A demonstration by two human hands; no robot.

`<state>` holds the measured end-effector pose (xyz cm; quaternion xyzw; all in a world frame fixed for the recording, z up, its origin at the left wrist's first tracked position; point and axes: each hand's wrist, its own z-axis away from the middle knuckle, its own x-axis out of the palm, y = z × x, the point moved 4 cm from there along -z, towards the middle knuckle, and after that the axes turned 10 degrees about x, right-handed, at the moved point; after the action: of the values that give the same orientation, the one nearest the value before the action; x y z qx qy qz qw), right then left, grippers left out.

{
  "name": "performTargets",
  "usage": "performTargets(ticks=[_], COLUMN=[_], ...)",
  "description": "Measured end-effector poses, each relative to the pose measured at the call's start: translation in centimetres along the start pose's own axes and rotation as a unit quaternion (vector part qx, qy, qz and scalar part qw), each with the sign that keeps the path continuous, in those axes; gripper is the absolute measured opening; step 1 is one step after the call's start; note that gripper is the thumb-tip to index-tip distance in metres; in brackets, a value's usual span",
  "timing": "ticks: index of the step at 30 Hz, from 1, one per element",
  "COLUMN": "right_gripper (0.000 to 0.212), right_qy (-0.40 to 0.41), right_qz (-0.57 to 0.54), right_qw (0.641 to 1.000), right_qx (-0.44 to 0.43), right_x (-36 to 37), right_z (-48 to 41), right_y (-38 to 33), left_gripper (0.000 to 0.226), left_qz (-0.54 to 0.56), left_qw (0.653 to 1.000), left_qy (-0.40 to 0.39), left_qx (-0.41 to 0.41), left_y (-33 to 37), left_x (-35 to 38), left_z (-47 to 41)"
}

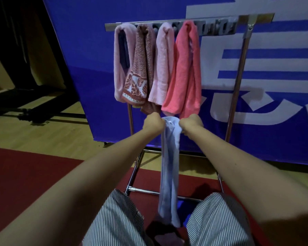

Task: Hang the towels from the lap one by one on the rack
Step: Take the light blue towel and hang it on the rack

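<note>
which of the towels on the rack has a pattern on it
The second towel from the left, rust-brown with a white leaf border at its lower end. The other three on the rack are plain: two pale pink, one coral.

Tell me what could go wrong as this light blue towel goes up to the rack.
Both the left hand and right hand grip the light blue towel bunched at its top, so it may hang crumpled. Its long tail dangles between the knees and could snag the rack base. Lifting it past the coral towel could brush that one loose.

Shiny metal rack (238, 71), terry-cloth towels (183, 68)
</note>
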<state>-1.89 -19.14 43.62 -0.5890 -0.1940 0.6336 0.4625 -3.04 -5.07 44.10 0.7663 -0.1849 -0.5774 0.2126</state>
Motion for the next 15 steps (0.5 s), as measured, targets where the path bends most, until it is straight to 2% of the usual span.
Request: performTargets(ticks=[4,6,7,10,13,15], right_gripper=[0.025,0.015,0.017,0.018,0.013,0.021], right_qy=[0.002,0.014,0.017,0.015,-0.010,-0.024], right_qz=[-0.026,-0.061,-0.088,-0.158,-0.179,-0.187], right_qw=[1.000,0.998,0.996,0.986,0.982,0.980], right_qx=[0.003,-0.013,-0.025,-0.052,-0.064,-0.058], right_x=[-0.2,-1.2,-1.7,-2.8,-2.9,-2.6], right_z=[-0.3,-0.9,-1.2,-2.1,-2.2,-2.4], right_y=[0.1,0.4,0.6,1.3,1.4,1.3], left_gripper=[0.021,0.013,0.006,0.019,0.018,0.021], left_qz=[-0.006,0.043,0.074,0.114,0.129,0.114], left_qw=[0.998,0.995,0.991,0.980,0.970,0.966], left_qy=[-0.020,-0.035,-0.045,-0.070,-0.102,-0.117], left_qx=[0.061,0.089,0.106,0.146,0.177,0.202], left_y=[-0.4,-1.4,-1.9,-3.0,-3.0,-2.7], left_x=[0.4,0.1,0.0,-0.8,-1.1,-1.3], left_z=[0.6,0.6,0.6,0.7,1.0,1.1])
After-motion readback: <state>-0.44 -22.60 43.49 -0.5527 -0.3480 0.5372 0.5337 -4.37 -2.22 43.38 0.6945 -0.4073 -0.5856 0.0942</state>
